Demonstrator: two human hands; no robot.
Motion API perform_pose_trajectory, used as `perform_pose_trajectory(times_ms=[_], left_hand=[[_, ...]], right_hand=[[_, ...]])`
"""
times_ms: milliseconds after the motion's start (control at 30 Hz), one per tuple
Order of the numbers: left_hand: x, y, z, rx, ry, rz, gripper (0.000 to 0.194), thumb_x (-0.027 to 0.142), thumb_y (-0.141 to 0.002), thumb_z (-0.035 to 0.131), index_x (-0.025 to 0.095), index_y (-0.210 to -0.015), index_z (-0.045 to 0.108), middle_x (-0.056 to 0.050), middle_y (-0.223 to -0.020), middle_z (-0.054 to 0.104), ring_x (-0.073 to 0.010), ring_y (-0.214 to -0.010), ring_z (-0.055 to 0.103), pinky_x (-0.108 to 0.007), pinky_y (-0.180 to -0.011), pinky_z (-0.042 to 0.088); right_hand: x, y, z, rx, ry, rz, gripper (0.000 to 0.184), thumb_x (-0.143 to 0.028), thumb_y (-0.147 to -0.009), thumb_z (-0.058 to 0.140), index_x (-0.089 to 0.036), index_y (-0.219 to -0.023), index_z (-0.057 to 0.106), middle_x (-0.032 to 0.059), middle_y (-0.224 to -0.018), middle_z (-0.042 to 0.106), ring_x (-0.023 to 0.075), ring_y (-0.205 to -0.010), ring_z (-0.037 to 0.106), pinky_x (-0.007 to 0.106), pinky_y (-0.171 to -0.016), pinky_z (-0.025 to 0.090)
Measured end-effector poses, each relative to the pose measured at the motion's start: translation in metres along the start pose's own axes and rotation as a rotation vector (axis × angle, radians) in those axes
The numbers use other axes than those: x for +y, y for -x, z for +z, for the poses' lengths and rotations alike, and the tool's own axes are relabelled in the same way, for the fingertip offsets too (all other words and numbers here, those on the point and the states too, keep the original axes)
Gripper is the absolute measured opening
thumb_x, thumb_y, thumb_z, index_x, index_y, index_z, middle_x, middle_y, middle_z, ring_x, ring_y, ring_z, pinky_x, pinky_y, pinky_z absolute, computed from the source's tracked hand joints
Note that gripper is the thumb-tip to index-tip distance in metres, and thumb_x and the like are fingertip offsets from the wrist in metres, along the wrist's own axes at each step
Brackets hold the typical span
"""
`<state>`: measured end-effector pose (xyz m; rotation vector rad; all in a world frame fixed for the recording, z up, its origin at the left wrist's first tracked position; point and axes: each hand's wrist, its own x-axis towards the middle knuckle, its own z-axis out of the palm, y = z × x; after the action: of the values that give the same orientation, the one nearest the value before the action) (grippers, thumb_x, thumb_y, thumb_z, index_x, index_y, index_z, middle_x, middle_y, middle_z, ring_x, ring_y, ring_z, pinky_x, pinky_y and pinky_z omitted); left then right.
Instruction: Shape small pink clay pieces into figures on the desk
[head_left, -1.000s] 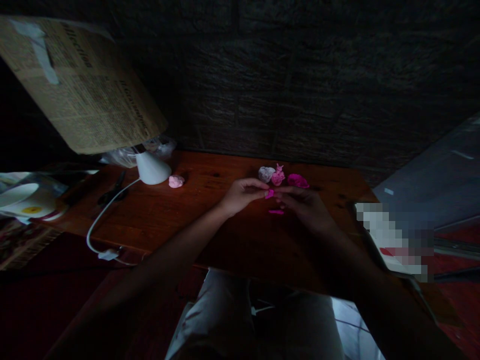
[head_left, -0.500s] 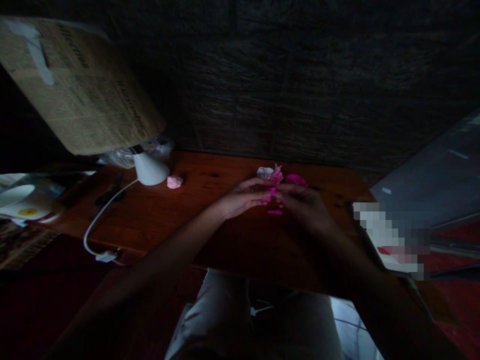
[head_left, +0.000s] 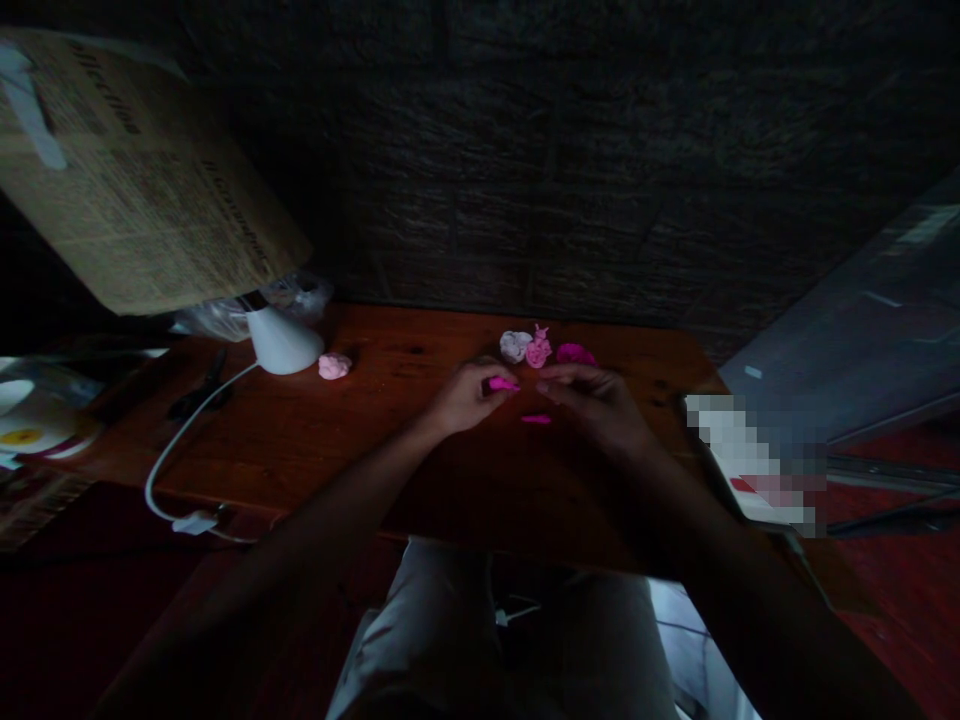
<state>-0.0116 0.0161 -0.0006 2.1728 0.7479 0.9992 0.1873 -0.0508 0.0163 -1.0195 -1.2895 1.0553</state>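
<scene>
Bright pink modelling clay sticks out between the thumb and curled fingers of my left hand, above the wooden table. A short gap to the right, my right hand has its thumb and fingertips pinched together; whatever is between them is too small to make out. Below the gap a thin pink clay strip lies on the tabletop. Behind the hands stand a whitish lump and a small pink figure with ear-like points on top. A magenta clay piece shows just behind my right hand.
Towards the left on the wooden table are a pale pink lump, a white lamp base with a newsprint shade, dark scissors and a white cup. A white cable hangs over the front edge. A dark wall rises behind.
My hands have come apart; they were together around the pink clay. The clay is now in my left hand only. The whole view has shifted slightly.
</scene>
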Motion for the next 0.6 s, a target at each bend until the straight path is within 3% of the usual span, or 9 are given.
perform_pose_trajectory(times_ms=[100, 233, 467, 600], left_hand=[[-0.002, 0.0, 0.005, -0.027, 0.068, -0.042, 0.012, 0.016, -0.08, 0.071, 0.016, -0.091, 0.074, -0.008, -0.095, 0.074, -0.0175, -0.09, 0.067, -0.033, -0.086, 0.052], [-0.002, -0.001, 0.009, -0.011, 0.392, -0.121, 0.023, 0.027, -0.076, 0.077, 0.014, -0.094, 0.072, -0.007, -0.096, 0.074, -0.0164, -0.089, 0.068, -0.033, -0.087, 0.052], [0.01, -0.003, 0.004, 0.003, 0.613, -0.308, 0.038, 0.031, -0.064, 0.086, 0.014, -0.096, 0.075, -0.007, -0.097, 0.076, -0.0175, -0.091, 0.068, -0.039, -0.095, 0.05], [0.014, -0.003, 0.002, 0.007, 0.643, -0.337, 0.04, 0.029, -0.063, 0.087, 0.016, -0.099, 0.077, -0.008, -0.105, 0.076, -0.0198, -0.101, 0.068, -0.042, -0.104, 0.045]], right_hand=[[0.001, 0.0, -0.002, 0.009, 0.045, 0.03, 0.018, -0.035, -0.072, 0.082, -0.03, -0.089, 0.079, -0.0005, -0.084, 0.077, 0.018, -0.077, 0.069, 0.037, -0.076, 0.056], [0.003, 0.0, -0.004, 0.046, 0.161, 0.063, 0.021, -0.038, -0.072, 0.08, -0.024, -0.087, 0.079, 0.001, -0.078, 0.076, 0.0163, -0.068, 0.066, 0.033, -0.069, 0.054], [0.005, -0.001, 0.001, 0.001, 0.273, -0.077, 0.021, -0.042, -0.078, 0.075, -0.023, -0.085, 0.078, 0.0041, -0.088, 0.079, 0.0213, -0.082, 0.072, 0.036, -0.08, 0.057], [0.008, 0.0, -0.001, 0.044, 0.303, -0.091, 0.021, -0.041, -0.078, 0.074, -0.023, -0.089, 0.077, 0.0047, -0.091, 0.08, 0.0219, -0.084, 0.073, 0.037, -0.082, 0.057]])
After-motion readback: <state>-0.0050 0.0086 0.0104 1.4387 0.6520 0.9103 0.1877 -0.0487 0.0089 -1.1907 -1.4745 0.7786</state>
